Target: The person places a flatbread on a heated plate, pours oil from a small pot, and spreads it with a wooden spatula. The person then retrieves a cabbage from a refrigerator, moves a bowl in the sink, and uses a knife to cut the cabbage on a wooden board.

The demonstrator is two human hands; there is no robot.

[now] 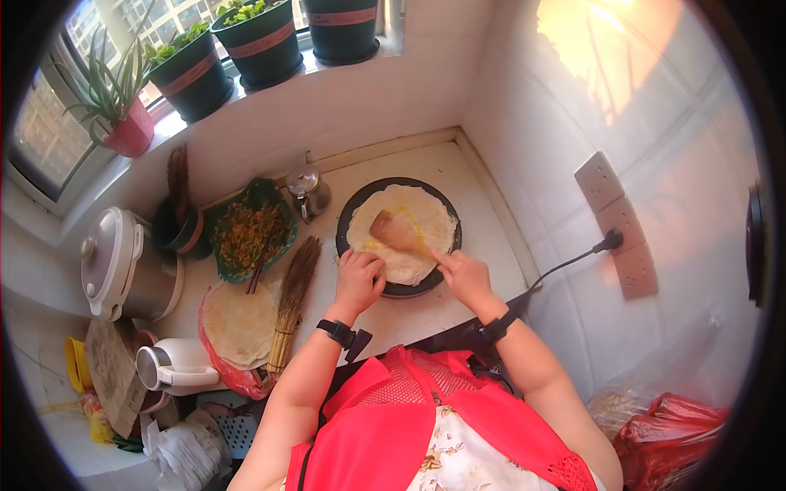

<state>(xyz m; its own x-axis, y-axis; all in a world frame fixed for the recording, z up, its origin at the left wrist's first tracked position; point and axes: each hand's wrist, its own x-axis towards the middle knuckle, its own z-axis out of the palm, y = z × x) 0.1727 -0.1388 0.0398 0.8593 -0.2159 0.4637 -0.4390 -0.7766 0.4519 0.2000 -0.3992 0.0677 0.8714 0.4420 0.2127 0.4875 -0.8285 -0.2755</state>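
Note:
A thin round flatbread [393,202] lies on a black round griddle [451,212], with yellow egg on its surface. My right hand [468,279] grips the handle of a wooden spatula [396,232], whose blade rests over the middle of the bread. At the griddle's lower left edge is my left hand [358,283], its fingers bent against the bread's rim; whether they pinch it is unclear. To the left, a stack of flatbreads [239,322] lies on a red plastic bag. Above that stack, a green dish [291,215] holds a chopped vegetable filling [249,230] and chopsticks [256,273].
A straw brush [295,301] lies between stack and griddle. Behind stands a metal pot [309,190]; farther left are an electric cooker [126,264] and a white kettle [184,366]. A black cord [568,262] runs to the wall socket at right. Plant pots [264,46] line the windowsill.

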